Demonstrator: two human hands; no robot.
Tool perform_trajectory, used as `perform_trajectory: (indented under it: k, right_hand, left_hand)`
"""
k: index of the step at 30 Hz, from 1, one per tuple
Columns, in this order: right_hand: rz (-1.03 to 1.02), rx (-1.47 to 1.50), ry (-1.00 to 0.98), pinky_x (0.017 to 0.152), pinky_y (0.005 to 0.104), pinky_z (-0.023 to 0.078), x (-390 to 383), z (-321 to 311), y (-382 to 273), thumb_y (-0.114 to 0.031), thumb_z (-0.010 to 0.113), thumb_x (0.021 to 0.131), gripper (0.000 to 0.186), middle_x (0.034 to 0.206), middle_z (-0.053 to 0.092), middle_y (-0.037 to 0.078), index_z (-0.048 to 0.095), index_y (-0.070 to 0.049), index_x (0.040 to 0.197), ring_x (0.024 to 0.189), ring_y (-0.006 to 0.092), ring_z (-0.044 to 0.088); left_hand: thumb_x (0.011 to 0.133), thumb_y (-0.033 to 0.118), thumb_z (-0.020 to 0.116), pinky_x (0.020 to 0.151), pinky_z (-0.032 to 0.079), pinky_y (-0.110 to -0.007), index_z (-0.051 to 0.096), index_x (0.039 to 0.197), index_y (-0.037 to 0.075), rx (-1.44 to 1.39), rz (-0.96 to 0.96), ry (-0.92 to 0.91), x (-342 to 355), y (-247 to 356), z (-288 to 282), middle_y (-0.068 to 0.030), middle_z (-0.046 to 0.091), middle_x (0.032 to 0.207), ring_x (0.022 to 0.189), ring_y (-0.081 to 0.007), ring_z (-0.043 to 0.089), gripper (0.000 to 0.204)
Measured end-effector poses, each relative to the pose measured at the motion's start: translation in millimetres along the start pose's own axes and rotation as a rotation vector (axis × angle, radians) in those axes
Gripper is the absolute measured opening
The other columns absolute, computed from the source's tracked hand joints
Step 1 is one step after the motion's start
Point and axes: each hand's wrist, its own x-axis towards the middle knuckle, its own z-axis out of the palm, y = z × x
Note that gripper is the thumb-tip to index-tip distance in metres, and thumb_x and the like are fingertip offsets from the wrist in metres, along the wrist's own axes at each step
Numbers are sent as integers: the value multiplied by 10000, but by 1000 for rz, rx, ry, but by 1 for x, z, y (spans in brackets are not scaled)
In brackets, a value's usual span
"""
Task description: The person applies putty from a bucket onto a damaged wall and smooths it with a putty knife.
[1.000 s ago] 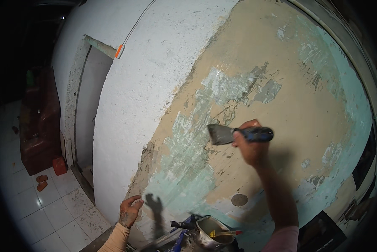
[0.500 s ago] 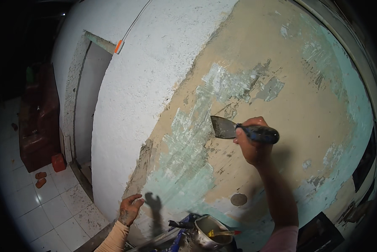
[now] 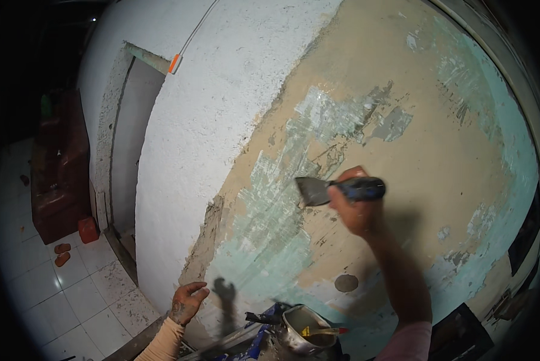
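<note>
My right hand (image 3: 357,207) grips a wide metal scraper (image 3: 312,191) by its dark blue handle, the blade over a mottled patch of pale green and beige wall (image 3: 432,180), where coating is flaked away. My left hand (image 3: 187,299) has its fingers apart and slightly bent, holding nothing, at the lower edge of the scraped band beside the white rough plaster (image 3: 186,138); whether the fingertips touch the wall I cannot tell. Below and between my hands is a metal pot (image 3: 311,337) with a yellow brush (image 3: 309,331) in it.
A doorway (image 3: 128,156) with a rough frame is on the left. Left of it stand a dark red bench (image 3: 56,174) and a red block (image 3: 88,230), with sandals (image 3: 62,259) on the white tiled floor (image 3: 77,307). An orange-and-white fitting (image 3: 175,64) hangs on a cord on the wall.
The scraper and my right hand rose slightly by half a second ago, then shifted left and slightly down. My left hand has barely moved.
</note>
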Motion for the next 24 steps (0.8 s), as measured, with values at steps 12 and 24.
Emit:
perform_trajectory:
  k: [12,24]
  right_hand:
    - [181,585,391,589,259,500,12,-24,-3,-40,722,799,157,711,603,36,573,-63,842,609,96,599]
    - [136,238,26,662,281,526,-18,23,10,-145,797,747,218,717,653,48,648,-77,892,688,88,633]
  left_hand:
    - [829,290,693,949,479,-348,681,1144,-1,67,-48,-91,-10,-6,-4,-183,699,1106,1050,-265,654,429]
    - [820,287,701,929,485,-336,691,1123,-1,7,-26,-86,-7,-12,-5,-179,700,1101,1020,-259,661,419]
